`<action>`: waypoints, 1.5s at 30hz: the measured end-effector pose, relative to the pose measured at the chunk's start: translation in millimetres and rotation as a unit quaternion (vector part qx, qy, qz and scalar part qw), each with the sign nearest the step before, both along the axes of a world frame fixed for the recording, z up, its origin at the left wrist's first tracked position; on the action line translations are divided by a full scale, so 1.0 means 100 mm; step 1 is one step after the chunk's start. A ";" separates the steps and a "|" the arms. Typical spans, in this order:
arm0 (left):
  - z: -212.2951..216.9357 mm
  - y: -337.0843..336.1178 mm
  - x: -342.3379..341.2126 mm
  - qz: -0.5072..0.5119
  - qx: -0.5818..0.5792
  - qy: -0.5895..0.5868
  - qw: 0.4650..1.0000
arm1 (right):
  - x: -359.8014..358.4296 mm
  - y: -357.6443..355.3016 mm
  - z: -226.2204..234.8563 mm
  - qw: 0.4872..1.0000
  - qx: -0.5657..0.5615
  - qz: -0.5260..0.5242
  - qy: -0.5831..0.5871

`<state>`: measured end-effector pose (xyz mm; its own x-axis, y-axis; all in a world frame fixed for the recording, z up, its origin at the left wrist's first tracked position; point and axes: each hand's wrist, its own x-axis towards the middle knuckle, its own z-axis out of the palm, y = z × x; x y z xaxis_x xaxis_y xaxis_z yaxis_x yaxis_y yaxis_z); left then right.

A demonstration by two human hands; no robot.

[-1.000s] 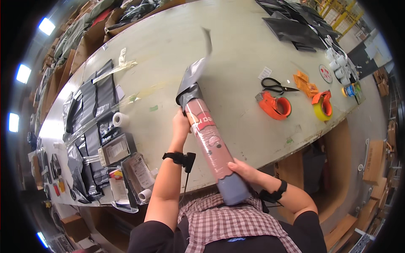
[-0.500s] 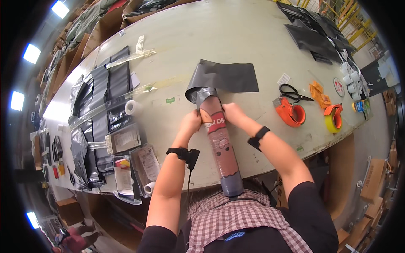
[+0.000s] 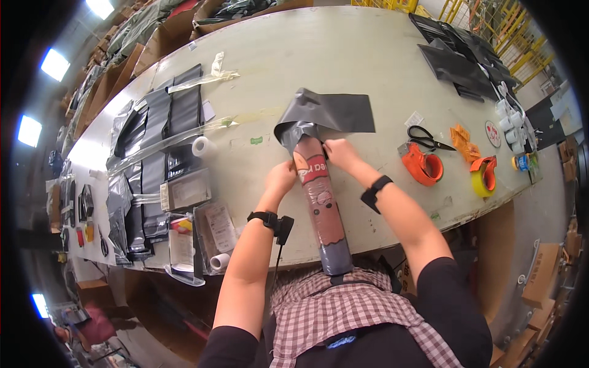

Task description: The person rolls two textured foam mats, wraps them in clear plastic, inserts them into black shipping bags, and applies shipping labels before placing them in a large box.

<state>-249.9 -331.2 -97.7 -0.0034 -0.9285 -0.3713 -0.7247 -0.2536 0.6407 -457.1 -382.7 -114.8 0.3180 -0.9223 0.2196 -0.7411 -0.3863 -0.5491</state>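
Since the earlier frame the grey bag (image 3: 325,113) is lying flatter on the table (image 3: 368,55), and both hands are sitting closer to the tube's top. The tube (image 3: 320,205) (red, long) is running from the person's chest up to the bag, its far end pointing away into the bag's mouth. The left hand (image 3: 280,178) is pinching the bag's edge against the tube; the right hand (image 3: 341,153) is gripping the bag on the other side. To the right are lying one pair of scissors (image 3: 429,138) and two tape dispensers (image 3: 423,165).
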 end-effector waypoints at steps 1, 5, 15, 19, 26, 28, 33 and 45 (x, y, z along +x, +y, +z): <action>-0.07 0.09 0.09 -0.040 -0.065 -0.041 0.996 | 0.04 0.14 0.08 0.998 0.032 0.030 0.039; -0.07 0.88 0.00 -0.234 0.048 -0.032 0.971 | -0.39 1.20 0.10 0.932 0.248 0.171 0.203; -0.04 1.20 0.07 -0.169 0.064 0.074 0.981 | -0.52 1.73 0.42 0.910 0.388 0.082 -0.121; 0.05 1.34 -0.13 -0.138 0.040 -0.016 0.990 | -0.63 1.68 0.26 0.957 0.274 0.090 -0.006; -0.17 1.45 -0.16 -0.111 0.004 0.047 0.993 | -0.18 1.83 0.57 0.881 0.464 0.054 -0.078; -0.12 1.50 -0.20 -0.102 -0.018 0.051 0.993 | 0.04 1.68 0.34 0.922 0.335 0.085 -0.175; 0.04 1.32 0.19 -0.111 -0.003 -0.016 0.994 | 0.32 1.68 -0.09 0.961 0.199 0.055 -0.186; 0.38 0.47 3.22 -0.125 -0.225 -0.284 0.924 | 0.40 1.81 -0.11 0.950 0.245 0.024 -0.195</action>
<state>71.9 -284.1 -60.1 -0.1615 -0.9859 0.0433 -0.9764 0.1661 0.1381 -417.3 -202.0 -126.1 0.3447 -0.9307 -0.1222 -0.4331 -0.0422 -0.9004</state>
